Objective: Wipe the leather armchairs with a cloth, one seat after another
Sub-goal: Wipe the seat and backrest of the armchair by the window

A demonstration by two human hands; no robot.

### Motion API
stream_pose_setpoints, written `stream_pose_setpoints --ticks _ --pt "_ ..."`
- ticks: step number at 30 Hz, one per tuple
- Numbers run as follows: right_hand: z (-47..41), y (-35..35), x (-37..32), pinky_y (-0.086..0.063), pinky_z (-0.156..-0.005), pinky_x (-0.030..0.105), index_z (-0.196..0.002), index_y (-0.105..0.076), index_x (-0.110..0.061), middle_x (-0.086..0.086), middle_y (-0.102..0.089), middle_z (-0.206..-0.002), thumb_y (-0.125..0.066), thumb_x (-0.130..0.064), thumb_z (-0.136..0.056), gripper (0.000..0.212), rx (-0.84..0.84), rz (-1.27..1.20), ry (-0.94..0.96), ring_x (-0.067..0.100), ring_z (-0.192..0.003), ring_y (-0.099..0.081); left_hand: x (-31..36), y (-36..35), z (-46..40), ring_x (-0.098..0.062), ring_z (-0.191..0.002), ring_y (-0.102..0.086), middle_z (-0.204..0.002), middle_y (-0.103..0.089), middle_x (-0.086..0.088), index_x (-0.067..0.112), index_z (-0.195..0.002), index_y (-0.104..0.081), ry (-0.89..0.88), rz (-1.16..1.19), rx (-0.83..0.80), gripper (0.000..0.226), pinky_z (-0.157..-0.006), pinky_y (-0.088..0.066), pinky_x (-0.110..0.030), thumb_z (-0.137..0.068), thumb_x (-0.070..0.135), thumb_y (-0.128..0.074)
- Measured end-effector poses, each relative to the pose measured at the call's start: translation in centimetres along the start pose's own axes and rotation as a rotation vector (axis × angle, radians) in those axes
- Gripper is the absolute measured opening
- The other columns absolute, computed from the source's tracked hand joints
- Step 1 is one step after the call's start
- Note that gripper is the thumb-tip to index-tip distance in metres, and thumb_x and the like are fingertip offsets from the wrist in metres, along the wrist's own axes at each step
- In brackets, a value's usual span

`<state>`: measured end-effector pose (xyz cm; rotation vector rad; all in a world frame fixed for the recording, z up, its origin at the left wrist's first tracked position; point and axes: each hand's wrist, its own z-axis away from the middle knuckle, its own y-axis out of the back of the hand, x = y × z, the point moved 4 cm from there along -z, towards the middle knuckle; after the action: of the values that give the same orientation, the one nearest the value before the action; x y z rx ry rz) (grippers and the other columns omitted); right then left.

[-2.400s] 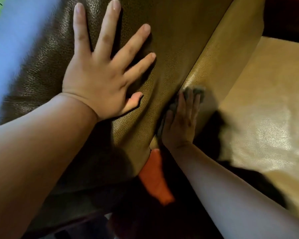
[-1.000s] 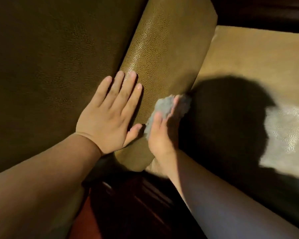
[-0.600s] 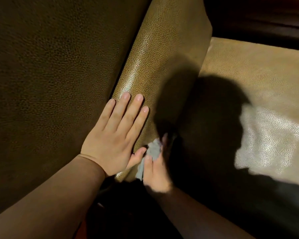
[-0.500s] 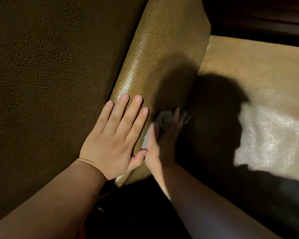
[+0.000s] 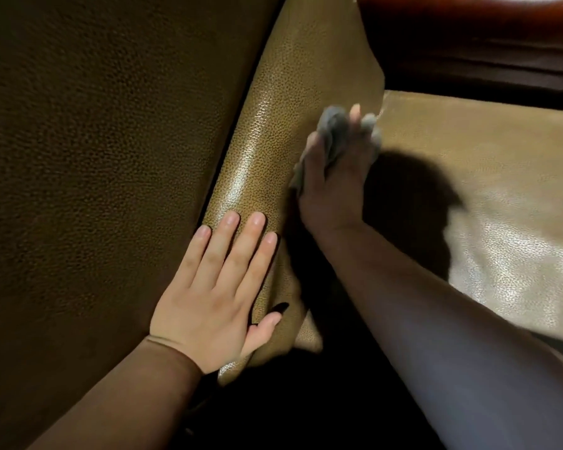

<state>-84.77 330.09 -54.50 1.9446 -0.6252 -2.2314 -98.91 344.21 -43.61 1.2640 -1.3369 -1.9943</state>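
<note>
the grey cloth (image 5: 333,138) sits bunched under the right hand (image 5: 335,183), whose curled fingers press it against the inner face of the leather armrest (image 5: 286,102), just beside the seat (image 5: 488,164). the armrest's long axis runs up and away from that grip, so the stroke likely follows it. the left hand (image 5: 218,297) lies flat, fingers straight, on the armrest's near end.

Left hand (image 5: 216,295) lies flat, fingers (image 5: 238,241) straight; right hand (image 5: 333,180) grips.

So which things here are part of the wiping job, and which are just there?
In the job:
small grey cloth
right hand, gripping the cloth
left hand, flat on the arm
olive-brown leather armchair arm
tan leather seat cushion

Just there:
dark red-brown wooden frame
</note>
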Motion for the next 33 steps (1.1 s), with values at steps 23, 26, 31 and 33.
stream_pose_setpoints --ticks 23,26,31,33 --pt "0.2 1.6 1.9 -0.01 -0.129 0.05 -0.163 -0.017 -0.006 0.014 -0.011 -0.171 -0.037 -0.063 -0.101 0.086 -0.12 -0.02 0.295 0.03 -0.16 -0.003 0.0 -0.2 0.2 -0.043 -0.157 -0.024 -0.17 -0.028 -0.019 0.007 -0.159 -0.042 0.008 0.04 0.037 0.09 -0.126 -0.021 -0.057 -0.091 0.066 -0.051" --pt "-8.2 1.9 2.9 -0.019 -0.123 0.027 -0.162 -0.023 -0.012 0.01 -0.029 -0.166 -0.034 -0.073 -0.088 0.097 -0.047 -0.177 -0.143 0.024 -0.153 -0.027 0.0 -0.2 0.2 -0.042 -0.157 -0.023 -0.17 -0.027 -0.018 0.007 -0.158 -0.044 0.018 0.029 0.044 0.09 -0.127 -0.019 -0.056 -0.091 0.067 -0.051" --pt "-10.3 2.5 -1.3 -0.015 -0.127 0.04 -0.162 -0.019 -0.007 0.02 -0.022 -0.167 -0.046 -0.068 -0.095 0.095 -0.031 -0.07 -0.197 0.032 -0.155 -0.021 0.2 -0.4 0.1 -0.041 -0.158 -0.023 -0.171 -0.027 -0.017 0.008 -0.158 -0.045 0.018 0.036 0.041 0.091 -0.128 -0.018 -0.054 -0.089 0.067 -0.053" --pt "-5.3 2.1 -2.4 -0.012 -0.129 0.045 -0.162 -0.016 -0.002 0.023 -0.02 -0.167 -0.048 -0.062 -0.097 0.094 -0.069 -0.015 0.099 0.034 -0.156 -0.017 0.2 -0.3 0.1 -0.041 -0.158 -0.023 -0.171 -0.028 -0.017 0.008 -0.159 -0.044 0.021 0.033 0.054 0.091 -0.128 -0.017 -0.054 -0.09 0.067 -0.052"
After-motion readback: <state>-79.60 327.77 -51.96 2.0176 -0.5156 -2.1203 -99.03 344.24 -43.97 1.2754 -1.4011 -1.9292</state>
